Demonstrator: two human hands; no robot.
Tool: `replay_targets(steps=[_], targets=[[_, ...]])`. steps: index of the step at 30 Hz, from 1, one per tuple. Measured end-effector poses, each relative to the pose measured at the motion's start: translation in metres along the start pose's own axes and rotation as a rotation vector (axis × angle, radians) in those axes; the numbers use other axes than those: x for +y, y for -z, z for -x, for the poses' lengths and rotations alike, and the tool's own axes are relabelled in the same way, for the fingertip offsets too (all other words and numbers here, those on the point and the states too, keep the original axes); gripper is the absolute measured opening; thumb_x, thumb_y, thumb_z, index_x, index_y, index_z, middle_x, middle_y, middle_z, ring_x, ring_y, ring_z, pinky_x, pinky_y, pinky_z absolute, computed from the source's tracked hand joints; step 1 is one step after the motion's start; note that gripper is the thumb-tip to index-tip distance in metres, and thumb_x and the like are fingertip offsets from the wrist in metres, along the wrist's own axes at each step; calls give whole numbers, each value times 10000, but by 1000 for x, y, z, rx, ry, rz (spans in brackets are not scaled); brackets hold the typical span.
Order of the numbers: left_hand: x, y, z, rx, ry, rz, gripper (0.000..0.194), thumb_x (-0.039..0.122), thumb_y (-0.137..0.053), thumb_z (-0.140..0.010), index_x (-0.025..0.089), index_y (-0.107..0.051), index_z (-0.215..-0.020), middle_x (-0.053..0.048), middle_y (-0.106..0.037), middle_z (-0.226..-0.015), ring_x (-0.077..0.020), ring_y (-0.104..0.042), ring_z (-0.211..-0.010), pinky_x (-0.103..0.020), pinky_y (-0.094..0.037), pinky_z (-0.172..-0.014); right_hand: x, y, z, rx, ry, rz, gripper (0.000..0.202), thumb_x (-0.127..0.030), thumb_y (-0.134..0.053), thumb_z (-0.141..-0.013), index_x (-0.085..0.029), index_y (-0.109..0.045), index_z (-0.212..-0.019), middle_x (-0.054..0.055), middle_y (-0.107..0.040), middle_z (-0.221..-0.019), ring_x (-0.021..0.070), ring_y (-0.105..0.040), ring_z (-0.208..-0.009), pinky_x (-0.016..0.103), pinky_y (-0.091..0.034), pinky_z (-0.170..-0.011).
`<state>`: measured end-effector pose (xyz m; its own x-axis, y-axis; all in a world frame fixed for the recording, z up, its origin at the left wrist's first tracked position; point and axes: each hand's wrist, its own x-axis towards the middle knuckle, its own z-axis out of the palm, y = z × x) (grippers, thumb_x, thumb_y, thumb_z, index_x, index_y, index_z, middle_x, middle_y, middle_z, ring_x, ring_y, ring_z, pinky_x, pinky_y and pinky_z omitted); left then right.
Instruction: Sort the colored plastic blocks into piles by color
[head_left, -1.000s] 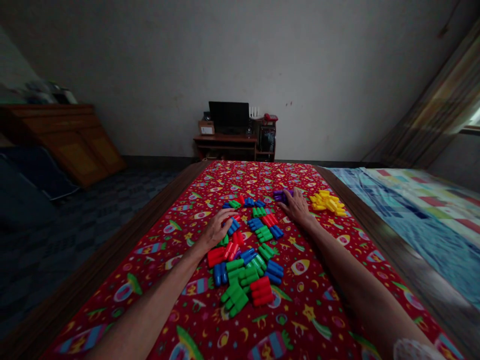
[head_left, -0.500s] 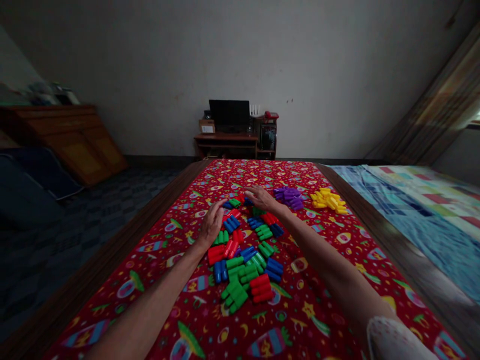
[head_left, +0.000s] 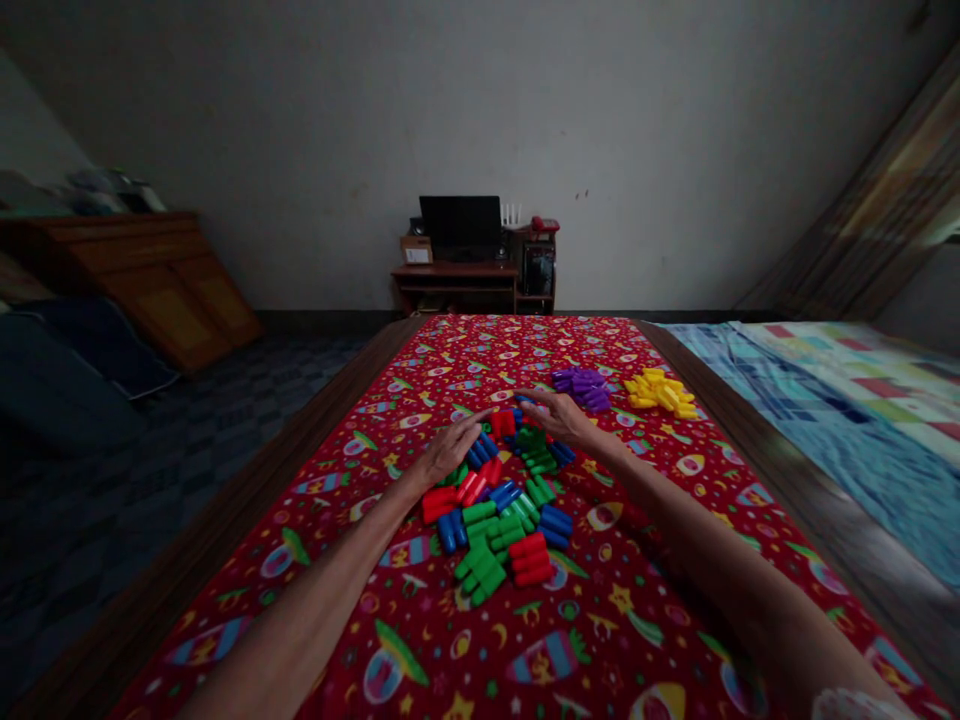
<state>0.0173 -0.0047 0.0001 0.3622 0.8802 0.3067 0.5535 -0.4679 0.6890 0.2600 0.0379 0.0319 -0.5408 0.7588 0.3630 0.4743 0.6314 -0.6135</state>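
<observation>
A mixed heap of plastic building blocks lies on the red patterned cloth (head_left: 465, 665), among them a green block (head_left: 480, 573), a red block (head_left: 529, 558) and a blue block (head_left: 555, 526). My left hand (head_left: 452, 447) rests along the heap's far left side, fingers stretched out towards a red block (head_left: 503, 424) at the back. On the far right side, my right hand (head_left: 561, 415) reaches over the blocks with its fingers extended. Both hands cup the heap's edges without a visible grip on any piece. Some blocks are partly hidden under the fingers.
Beyond my right hand lie a purple pile of blocks (head_left: 583, 388) and a yellow pile of blocks (head_left: 660, 392). Dark wooden edges (head_left: 330, 400) border the cloth. A bed (head_left: 847, 430) adjoins on the right; a desk with a monitor (head_left: 460, 225) stands against the wall.
The far blocks are bunched closer together between my hands. My left hand has moved right, along the heap; my right hand sits slightly lower and further right. The view has shifted a little.
</observation>
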Motion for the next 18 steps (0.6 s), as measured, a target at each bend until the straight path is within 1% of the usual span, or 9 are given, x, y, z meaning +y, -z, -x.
replay_targets(steps=[1, 2, 5, 7, 10, 12, 14, 16, 18], targets=[[6, -3, 2, -34, -19, 24, 626, 593, -292, -929, 178, -563, -1312, -75, -565, -1383, -243, -487, -1311, -401, -375, -1119, 3, 2, 10, 46, -35, 29, 490, -456, -377, -958, -186, -592, -1306, 104, -663, -1224, 246, -623, -1107, 375, -469, -936], [11, -6, 3, -65, -36, 44, 628, 588, -290, -933, 181, -534, -1344, -70, -546, -1404, -237, -469, -1327, -391, -370, -1123, 7, 2, 18, 60, -57, 53, 496, -456, -354, -966, -181, -589, -1306, 116, -640, -1262, 246, -598, -1154, 387, -455, -968], [26, -10, 4, -147, -78, 49, 610, 571, -288, -943, 193, -516, -1363, -64, -559, -1391, -236, -467, -1328, -394, -375, -1121, 10, -2, 40, 19, -58, 74, 532, -480, -296, -978, -159, -633, -1235, 131, -612, -1300, 245, -547, -1227, 410, -409, -1040], [34, -4, 4, -142, -91, 8, 582, 544, -286, -953, 201, -512, -1366, -66, -570, -1379, -240, -487, -1310, -402, -393, -1107, 7, 0, 51, 9, -63, 37, 552, -490, -277, -982, -149, -644, -1215, 128, -635, -1266, 251, -578, -1185, 414, -426, -1024], [51, 13, 14, -79, -122, -111, 568, 501, -294, -968, 183, -460, -1409, -94, -510, -1434, -252, -466, -1324, -412, -370, -1118, -1, 13, 65, 72, -124, -34, 543, -473, -258, -990, -166, -599, -1282, 105, -669, -1217, 243, -627, -1108, 402, -476, -961], [68, 21, 32, -98, -197, -223, 570, 505, -356, -959, 206, -419, -1440, -94, -439, -1489, -271, -399, -1371, -453, -289, -1160, -3, 22, 72, 101, -133, -21, 524, -469, -275, -987, -186, -579, -1307, 99, -652, -1253, 245, -611, -1141, 407, -472, -969], [88, 20, 59, -192, -330, -337, 581, 535, -468, -916, 306, -401, -1446, -51, -374, -1533, -295, -309, -1420, -531, -174, -1185, -3, 25, 80, 87, -127, 22, 517, -468, -284, -982, -200, -560, -1328, 104, -606, -1321, 247, -565, -1212, 428, -441, -1016], [106, 9, 85, -311, -475, -409, 596, 545, -551, -874, 382, -404, -1428, -17, -362, -1538, -304, -276, -1434, -575, -130, -1181, -2, 18, 88, 59, -156, 63, 536, -478, -282, -979, -192, -524, -1363, 123, -545, -1388, 255, -481, -1306, 465, -380, -1078], [115, -8, 102, -420, -597, -461, 553, 478, -551, -899, 389, -401, -1423, 8, -373, -1532, -271, -291, -1430, -545, -139, -1190, -6, 6, 96, 35, -181, 79, 568, -492, -288, -975, -172, -472, -1407, 142, -465, -1456, 266, -358, -1395, 496, -312, -1124]])
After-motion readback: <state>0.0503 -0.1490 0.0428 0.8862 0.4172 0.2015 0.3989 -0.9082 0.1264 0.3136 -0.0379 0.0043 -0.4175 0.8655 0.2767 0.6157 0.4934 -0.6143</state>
